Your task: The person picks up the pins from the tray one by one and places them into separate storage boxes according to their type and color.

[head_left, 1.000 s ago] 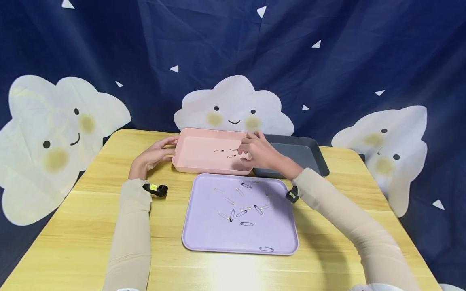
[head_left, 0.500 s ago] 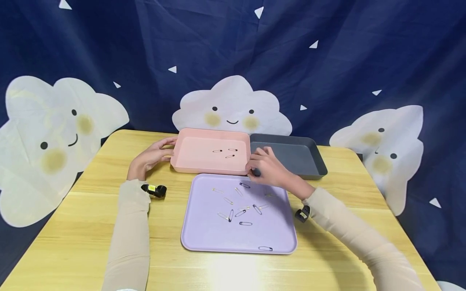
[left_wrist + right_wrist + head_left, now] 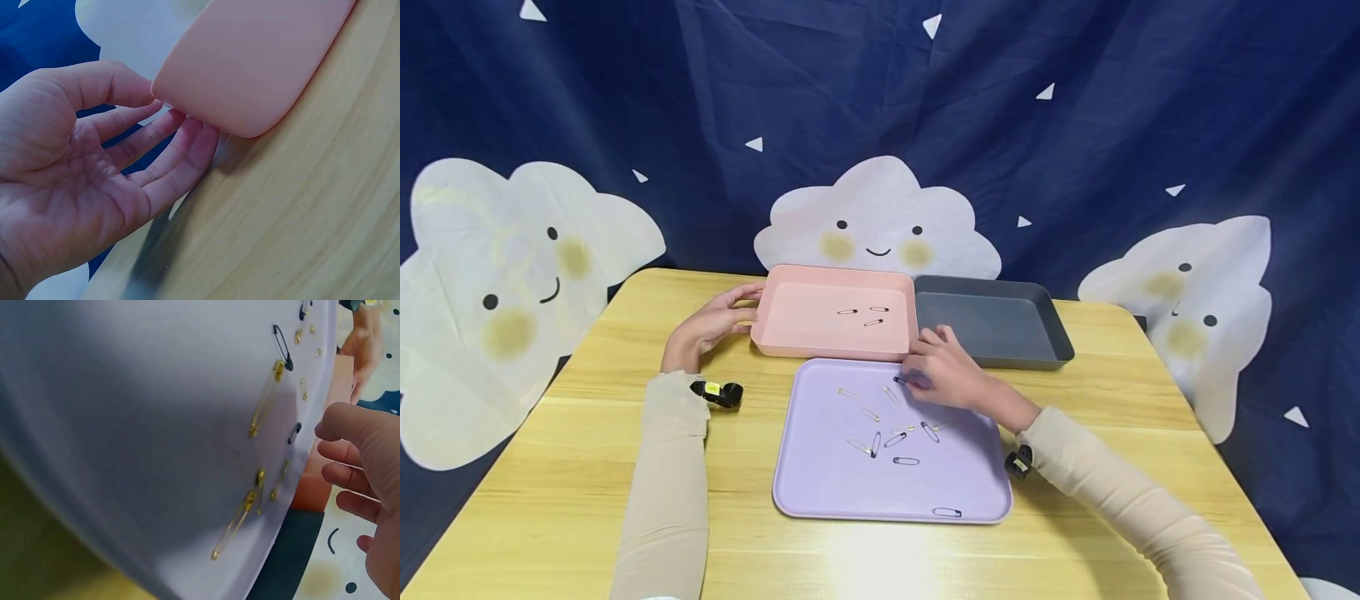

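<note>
My left hand (image 3: 715, 321) is at the left end of the pink tray (image 3: 797, 310). In the left wrist view its relaxed fingers (image 3: 201, 140) and thumb touch the outer wall. My right hand (image 3: 947, 371) hovers over the far edge of the lilac tray (image 3: 835, 492), fingers loosely bent around nothing. Right by its fingertips lies a black safety pin (image 3: 898, 380), seen in the right wrist view as a small dark pin (image 3: 295, 433) apart from the thumb. Several black and gold safety pins (image 3: 906, 461) lie scattered on the lilac tray; some are hidden behind the right hand.
Three dark safety pins (image 3: 873, 322) lie inside the pink tray. Against its right side stands a dark grey tray (image 3: 1000, 325), with no pins visible inside. One black safety pin (image 3: 947, 512) lies near the lilac tray's front edge. All trays stand on a wooden table (image 3: 580, 467).
My right hand has left the pink tray, passing over its near right corner to the lilac tray's far edge. The left hand keeps its place at the pink tray.
</note>
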The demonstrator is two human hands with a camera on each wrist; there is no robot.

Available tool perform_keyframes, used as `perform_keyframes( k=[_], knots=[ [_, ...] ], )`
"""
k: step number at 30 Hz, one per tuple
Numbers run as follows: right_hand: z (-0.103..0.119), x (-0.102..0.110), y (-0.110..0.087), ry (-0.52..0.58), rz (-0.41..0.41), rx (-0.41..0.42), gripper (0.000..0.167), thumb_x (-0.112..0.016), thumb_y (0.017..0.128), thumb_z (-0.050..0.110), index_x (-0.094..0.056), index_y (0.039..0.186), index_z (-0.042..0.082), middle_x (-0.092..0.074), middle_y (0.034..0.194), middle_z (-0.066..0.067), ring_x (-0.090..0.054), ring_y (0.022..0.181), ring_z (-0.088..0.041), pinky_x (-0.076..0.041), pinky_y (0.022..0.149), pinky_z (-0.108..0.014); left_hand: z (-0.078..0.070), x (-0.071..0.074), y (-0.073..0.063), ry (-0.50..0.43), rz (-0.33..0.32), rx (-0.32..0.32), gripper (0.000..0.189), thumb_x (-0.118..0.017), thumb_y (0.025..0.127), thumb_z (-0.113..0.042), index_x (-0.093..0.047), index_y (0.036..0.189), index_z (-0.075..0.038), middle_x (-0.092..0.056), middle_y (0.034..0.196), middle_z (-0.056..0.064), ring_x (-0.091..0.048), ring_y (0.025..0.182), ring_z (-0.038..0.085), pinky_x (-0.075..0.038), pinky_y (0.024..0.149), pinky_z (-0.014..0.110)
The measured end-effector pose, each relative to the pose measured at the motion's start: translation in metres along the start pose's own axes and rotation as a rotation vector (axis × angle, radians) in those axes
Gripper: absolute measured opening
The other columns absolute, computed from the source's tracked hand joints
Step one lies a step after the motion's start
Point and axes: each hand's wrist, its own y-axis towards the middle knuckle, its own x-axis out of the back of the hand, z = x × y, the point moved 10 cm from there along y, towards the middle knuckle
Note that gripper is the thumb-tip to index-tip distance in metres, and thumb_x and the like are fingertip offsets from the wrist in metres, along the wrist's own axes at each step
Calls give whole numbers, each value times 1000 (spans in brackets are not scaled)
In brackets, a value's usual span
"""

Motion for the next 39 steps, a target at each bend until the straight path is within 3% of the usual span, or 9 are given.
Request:
perform_keyframes(
  k=[17, 30, 39],
  knots=[
    [8, -13, 0, -101, 60, 41, 13, -81, 78, 21, -70, 83, 19, -54, 92, 0, -43, 93, -23, -33, 92, -49, 2, 1, -1, -2, -2, -2, 70, -55, 103, -5, -20, 163, -9, -22, 168, 16, -37, 143, 32, -52, 87, 18],
    [15, -18, 5, -64, 101, 58, 16, -78, 73, 10, -65, 73, 18, -57, 88, 3, -44, 90, -21, -33, 93, -49, 0, 0, -1, -2, 6, -10, 69, -53, 103, -2, -19, 163, -8, -21, 169, 16, -36, 144, 34, -53, 88, 19],
    [19, -19, 6, -74, 141, 79, 21, -78, 72, 12, -59, 66, 18, -55, 83, 3, -42, 89, -21, -32, 90, -46, -1, -1, -2, -10, 8, -12, 69, -52, 103, -1, -19, 163, -8, -19, 169, 16, -34, 146, 35, -52, 89, 19]
  ],
)
